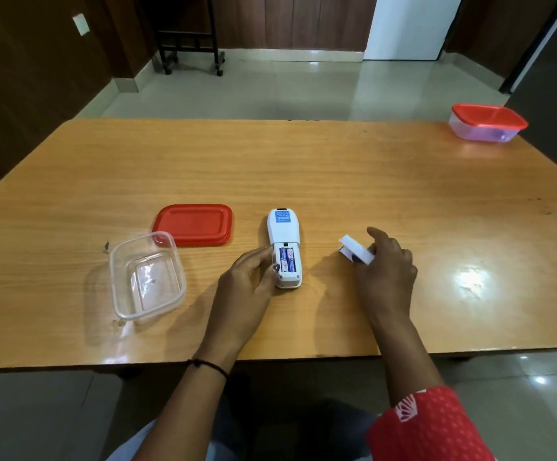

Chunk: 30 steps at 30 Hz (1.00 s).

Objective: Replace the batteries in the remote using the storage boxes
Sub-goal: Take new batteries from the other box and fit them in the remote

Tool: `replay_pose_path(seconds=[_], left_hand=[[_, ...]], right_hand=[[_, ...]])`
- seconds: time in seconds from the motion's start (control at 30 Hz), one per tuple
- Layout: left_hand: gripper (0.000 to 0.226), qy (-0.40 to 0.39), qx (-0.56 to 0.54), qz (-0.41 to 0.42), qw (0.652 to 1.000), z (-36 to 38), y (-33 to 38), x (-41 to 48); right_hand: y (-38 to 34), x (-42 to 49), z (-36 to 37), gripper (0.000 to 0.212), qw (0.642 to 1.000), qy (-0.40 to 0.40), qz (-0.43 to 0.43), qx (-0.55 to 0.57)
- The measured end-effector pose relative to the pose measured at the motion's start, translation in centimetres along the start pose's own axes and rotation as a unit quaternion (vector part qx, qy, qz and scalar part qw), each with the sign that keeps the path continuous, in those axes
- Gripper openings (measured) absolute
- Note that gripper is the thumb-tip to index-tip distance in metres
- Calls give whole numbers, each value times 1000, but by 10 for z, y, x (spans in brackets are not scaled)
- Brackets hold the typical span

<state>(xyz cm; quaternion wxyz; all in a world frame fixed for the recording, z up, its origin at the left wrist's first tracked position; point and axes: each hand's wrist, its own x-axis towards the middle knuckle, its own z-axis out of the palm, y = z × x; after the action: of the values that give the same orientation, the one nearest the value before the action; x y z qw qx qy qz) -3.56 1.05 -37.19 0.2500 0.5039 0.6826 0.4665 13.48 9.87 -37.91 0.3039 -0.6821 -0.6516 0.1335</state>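
A white remote (283, 227) lies face down on the wooden table (303, 161), its battery bay open with two blue batteries (287, 260) inside. My left hand (250, 277) holds the remote's lower left side, thumb by the bay. To the right, my right hand (386, 264) pinches the white battery cover (356, 249) just above the table. An open clear storage box (147, 277) with nothing in it stands at the left, its red lid (193, 223) lying flat behind it. A second clear box with a red lid on (488, 122) sits at the far right corner.
The table's near edge runs just below my wrists. Behind the table lie a tiled floor, a dark wheeled stand (190, 44) and wooden walls.
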Motion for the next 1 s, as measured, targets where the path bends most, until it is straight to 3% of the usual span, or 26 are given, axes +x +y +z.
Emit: replay_pose_path(seconds=[0.1,0.23,0.43,0.57,0.83,1.0], left_hand=[[41,-2,15,-2,1000,2,2,0],[46,-10,67,-7,998,6,-1,1],[45,-28,46,-15,998,9,-1,2],[45,-42,23,-33,998,11,-2,2],[36,-28,-148,-92,984,2,8,4],[37,-14,-141,-116,983,2,7,4]], right_hand=[[-12,-7,1,13,997,0,-13,74],[-35,-18,0,18,977,-26,-10,210],[-49,-27,3,33,962,-112,16,250],[-55,-30,12,53,974,-139,-14,180],[-72,-47,29,64,979,-159,-125,-26],[-72,-48,30,68,976,-145,-129,-97]])
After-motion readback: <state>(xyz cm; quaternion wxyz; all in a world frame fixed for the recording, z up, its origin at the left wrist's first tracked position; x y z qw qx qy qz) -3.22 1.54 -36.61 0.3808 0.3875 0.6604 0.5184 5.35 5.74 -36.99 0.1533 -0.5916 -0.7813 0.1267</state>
